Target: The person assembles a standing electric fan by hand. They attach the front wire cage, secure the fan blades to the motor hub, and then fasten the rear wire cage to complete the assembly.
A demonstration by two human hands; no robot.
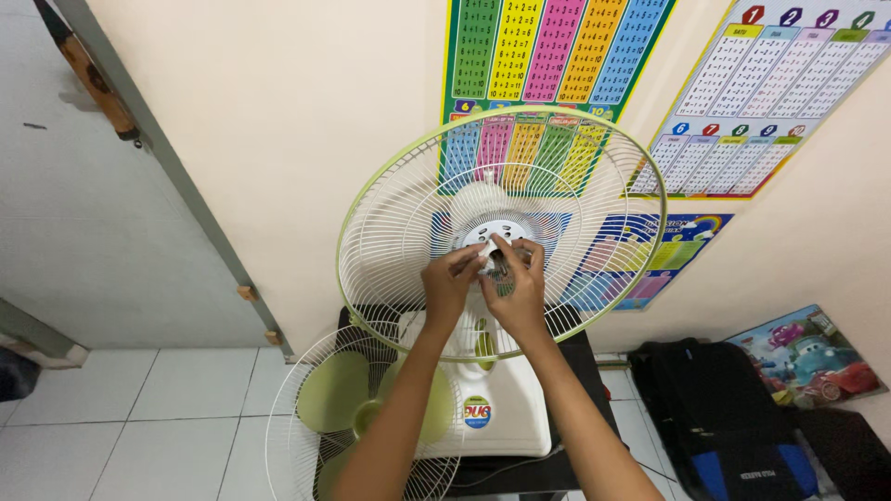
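gripping fan guard point(390, 232) hub w/ left hand point(448, 288) & right hand point(516, 292).

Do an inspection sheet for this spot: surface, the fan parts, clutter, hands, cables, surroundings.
Surface: black table carrying the fan base.
Job's things: rear grille, green-rimmed, mounted upright on the fan; front grille with green blades leaning low at the left.
Clutter: black and blue bag on the floor; cartoon car picture against the wall.
Hands: left hand and right hand both pinch at the grille's hub.
Cables: thin cord trailing below the base.
Surroundings: cream wall, number charts, grey door, white tiled floor.
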